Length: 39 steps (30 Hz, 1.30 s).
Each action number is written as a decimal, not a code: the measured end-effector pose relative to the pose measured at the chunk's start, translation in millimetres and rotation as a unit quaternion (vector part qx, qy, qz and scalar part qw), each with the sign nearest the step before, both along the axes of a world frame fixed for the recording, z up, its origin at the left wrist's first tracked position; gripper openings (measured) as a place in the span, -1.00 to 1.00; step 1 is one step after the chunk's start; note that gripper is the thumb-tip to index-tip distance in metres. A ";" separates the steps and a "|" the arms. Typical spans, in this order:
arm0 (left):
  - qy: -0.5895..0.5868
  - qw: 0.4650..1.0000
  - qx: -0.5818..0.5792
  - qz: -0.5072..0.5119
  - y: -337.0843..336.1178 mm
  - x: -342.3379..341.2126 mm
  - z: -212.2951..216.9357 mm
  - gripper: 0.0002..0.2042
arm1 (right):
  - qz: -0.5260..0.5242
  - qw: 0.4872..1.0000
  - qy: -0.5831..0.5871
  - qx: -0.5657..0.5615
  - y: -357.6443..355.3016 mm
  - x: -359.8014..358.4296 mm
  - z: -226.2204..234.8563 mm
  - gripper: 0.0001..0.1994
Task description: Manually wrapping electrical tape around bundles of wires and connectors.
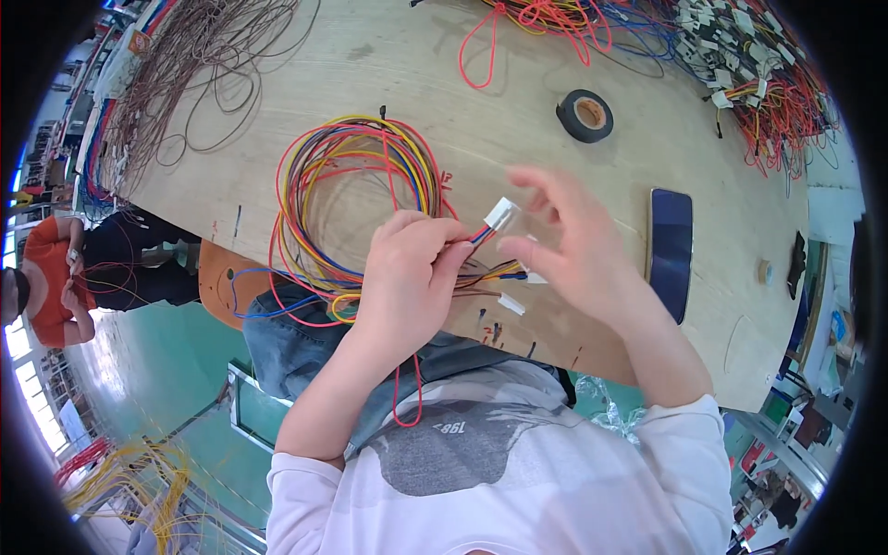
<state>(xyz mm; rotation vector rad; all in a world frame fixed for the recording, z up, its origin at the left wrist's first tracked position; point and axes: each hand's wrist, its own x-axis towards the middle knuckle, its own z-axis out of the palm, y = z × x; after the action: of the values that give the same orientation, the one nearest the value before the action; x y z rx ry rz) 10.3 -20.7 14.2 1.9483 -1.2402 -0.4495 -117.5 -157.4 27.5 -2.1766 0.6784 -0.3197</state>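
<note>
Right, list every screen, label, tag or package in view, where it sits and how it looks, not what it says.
Phone: flat on the wooden table, right of the right hand; dark rectangular slab, screen off.
White tags: small paper-like rectangles among the red and blue wires at the table's far right corner.
Clear plastic bag: crumpled, below the table edge by the right forearm.
Tape roll: black ring, tan core, no visible label.

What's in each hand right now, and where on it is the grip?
The left hand grips the coloured wire bundle just behind its white connector. The right hand is open, fingers spread beside the connector; whether it touches cannot be told.
</note>
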 end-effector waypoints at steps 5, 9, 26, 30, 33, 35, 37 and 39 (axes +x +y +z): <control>0.261 0.962 -0.053 0.056 -0.1 -16.2 3.8 -0.83 | 0.063 0.930 -0.059 0.356 1.4 14.1 0.7 -0.66; 0.169 0.986 0.000 0.010 3.8 -8.3 1.4 -0.83 | 0.009 0.942 -0.064 0.329 2.5 15.6 1.8 -0.64; -0.057 0.991 0.020 -0.117 -32.1 -24.9 -10.1 -0.67 | -0.014 0.983 0.174 -0.047 -19.6 7.6 -11.5 -0.72; -0.068 0.990 0.035 -0.121 -33.6 -22.5 -18.0 -0.70 | -0.051 0.978 0.203 -0.007 -45.6 0.5 -3.0 -0.69; -0.084 0.988 0.008 -0.133 -34.8 -25.2 -18.4 -0.72 | -0.112 0.963 0.031 -0.245 -72.7 -3.6 -16.5 -0.68; -0.048 0.991 0.004 -0.122 -37.7 -23.3 -16.7 -0.74 | -0.105 0.947 0.121 -0.280 -82.8 -1.9 -28.4 -0.72; -0.051 0.994 -0.001 -0.096 -37.5 -20.8 -16.8 -0.78 | -0.091 0.975 0.051 -0.197 -81.0 -3.9 -27.3 -0.73; -0.002 0.996 -0.021 -0.091 -36.8 -18.7 -11.6 -0.77 | -0.078 0.990 -0.016 -0.113 -70.2 -13.1 -18.4 -0.74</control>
<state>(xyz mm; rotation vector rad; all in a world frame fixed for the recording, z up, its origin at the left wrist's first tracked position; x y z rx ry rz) -8.4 -57.4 2.6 1.8110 -1.4252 -0.5067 -130.6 -227.6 9.1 -2.3303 0.8308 -0.5357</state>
